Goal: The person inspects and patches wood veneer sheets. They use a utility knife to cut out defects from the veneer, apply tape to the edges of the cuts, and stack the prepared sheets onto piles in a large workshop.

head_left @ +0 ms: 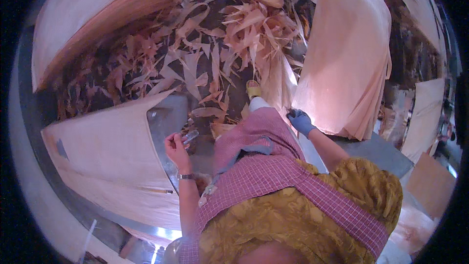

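My left hand (177, 151), bare with a watch at the wrist, is closed on a small clear tube-like object (190, 137). It is near the edge of a low stack of pale wood veneer sheets (105, 149). On the other side, my right hand (301, 121) wears a blue glove and is closed around a small dark object (291, 113), whose kind I cannot make out. That hand is beside a tall stack of pale veneer sheets (344, 54), close to its lower left edge.
Torn veneer strips (195, 68) litter the dark floor ahead, with a larger heap (259, 24) beyond. Another veneer stack (93, 14) stands far left. A pencil-like stick (159, 191) lies on the near-left stack. A brown board (430, 185) is at the right.
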The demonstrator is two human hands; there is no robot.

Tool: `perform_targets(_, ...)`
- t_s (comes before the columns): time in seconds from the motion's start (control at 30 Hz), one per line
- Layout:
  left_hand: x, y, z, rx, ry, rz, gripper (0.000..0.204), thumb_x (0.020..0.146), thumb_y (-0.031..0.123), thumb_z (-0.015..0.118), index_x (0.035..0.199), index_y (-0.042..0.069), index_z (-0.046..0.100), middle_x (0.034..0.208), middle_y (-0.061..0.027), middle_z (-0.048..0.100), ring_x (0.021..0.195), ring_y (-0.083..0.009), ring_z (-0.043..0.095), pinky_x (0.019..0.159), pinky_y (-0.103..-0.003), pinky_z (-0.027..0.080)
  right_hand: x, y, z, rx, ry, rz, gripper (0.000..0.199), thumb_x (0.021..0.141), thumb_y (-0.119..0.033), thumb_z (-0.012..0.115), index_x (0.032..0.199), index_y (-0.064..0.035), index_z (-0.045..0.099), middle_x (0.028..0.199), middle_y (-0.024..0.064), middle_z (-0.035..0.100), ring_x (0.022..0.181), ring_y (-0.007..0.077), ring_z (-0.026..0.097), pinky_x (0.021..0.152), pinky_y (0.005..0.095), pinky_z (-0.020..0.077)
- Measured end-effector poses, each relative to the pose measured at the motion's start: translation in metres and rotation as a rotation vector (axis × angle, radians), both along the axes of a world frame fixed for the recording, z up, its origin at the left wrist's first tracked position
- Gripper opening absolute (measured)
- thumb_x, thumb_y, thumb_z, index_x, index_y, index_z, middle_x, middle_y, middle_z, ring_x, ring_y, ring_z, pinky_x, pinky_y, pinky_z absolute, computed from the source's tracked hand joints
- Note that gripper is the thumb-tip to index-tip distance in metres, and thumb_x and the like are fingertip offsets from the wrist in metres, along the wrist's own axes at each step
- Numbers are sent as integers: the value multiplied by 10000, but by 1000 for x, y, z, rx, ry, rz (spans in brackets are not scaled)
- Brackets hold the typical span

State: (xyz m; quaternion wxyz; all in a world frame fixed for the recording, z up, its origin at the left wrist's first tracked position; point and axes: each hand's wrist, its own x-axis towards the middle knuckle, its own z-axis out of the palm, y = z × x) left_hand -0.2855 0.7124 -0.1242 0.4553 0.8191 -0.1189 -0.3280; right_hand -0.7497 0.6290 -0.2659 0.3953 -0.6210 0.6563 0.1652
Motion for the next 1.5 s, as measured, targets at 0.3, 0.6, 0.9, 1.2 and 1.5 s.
perform_targets(0.3,10,-99,-57,235,49,-393,129,956,167,572,1002,47,583,905,-31,633,739,-87,610,589,-217,485,-65,111,-28,151,257,-217,411,883,-412,486,920,-47,671,862,233,670,838,415,649,762,496,503)
perform_targets(0.6,-12,-86,-272,318,-97,-1179,255,905,235,603,1051,25,604,927,-158,631,871,-334,623,766,-428,498,27,28,-130,-192,-140,-531,304,842,-256,672,1055,-40,661,913,152,697,783,225,678,709,356,511)
perform_targets(0.9,-38,-74,-333,621,-124,-1381,318,878,294,621,1049,27,617,1066,-208,588,1021,-390,547,890,-465,436,-44,-42,-424,-172,295,-195,336,944,-289,417,987,-42,642,931,261,648,776,458,616,761,552,487)
perform_targets(1.2,-56,-128,-338,675,-219,-1370,306,858,222,620,1090,24,598,1132,-175,578,1056,-374,525,915,-460,414,-169,-122,-583,-154,425,-76,425,911,-389,475,976,2,628,918,260,657,813,412,634,731,492,485)
perform_targets(1.5,-64,-126,-330,668,-300,-1459,316,836,235,636,1089,46,611,1117,-168,586,1032,-361,549,892,-455,430,-161,-80,-579,-202,438,157,240,872,-263,528,999,-77,612,1039,194,627,889,355,606,732,470,490)
